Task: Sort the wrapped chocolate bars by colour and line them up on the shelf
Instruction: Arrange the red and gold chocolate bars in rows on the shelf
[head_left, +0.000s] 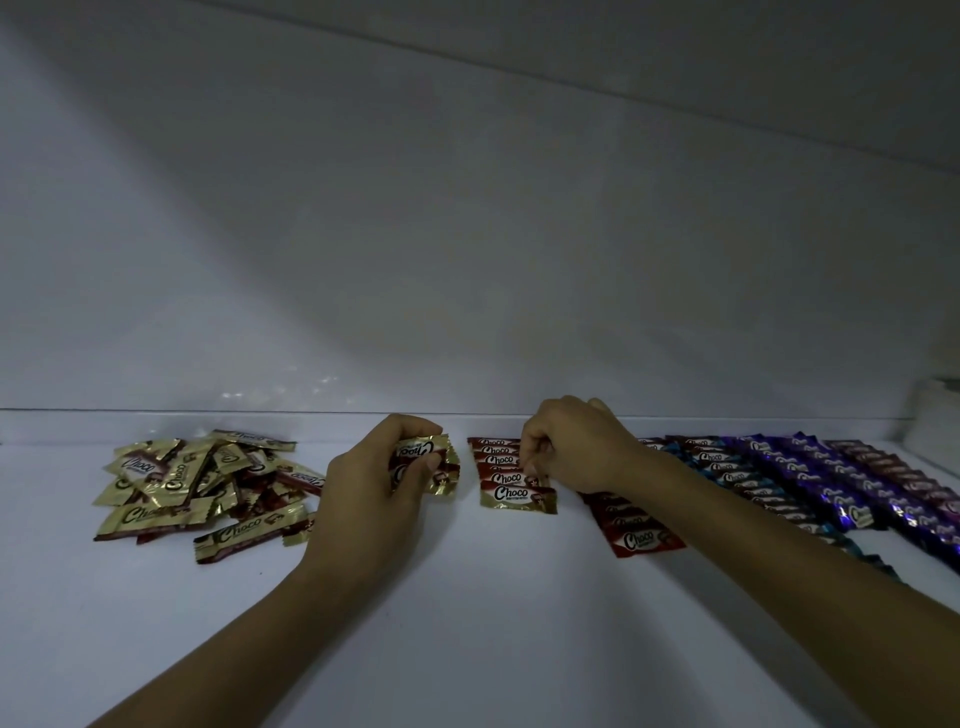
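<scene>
A loose heap of gold-wrapped chocolate bars (192, 488) lies at the left of the white shelf (467, 623). My left hand (374, 483) grips a small bunch of gold bars (434, 465) just right of the heap. A short overlapping row of gold bars (506, 475) runs back from the middle of the shelf, and my right hand (576, 447) pinches a bar in that row with its fingertips. To the right lie a red row (636, 530), a blue row (753, 488) and purple rows (852, 488), partly hidden behind my right forearm.
The shelf's white back wall (467, 260) stands close behind the rows. A pale object (935, 415) sits at the far right edge. Bare shelf surface stretches in front of the bars, between my forearms.
</scene>
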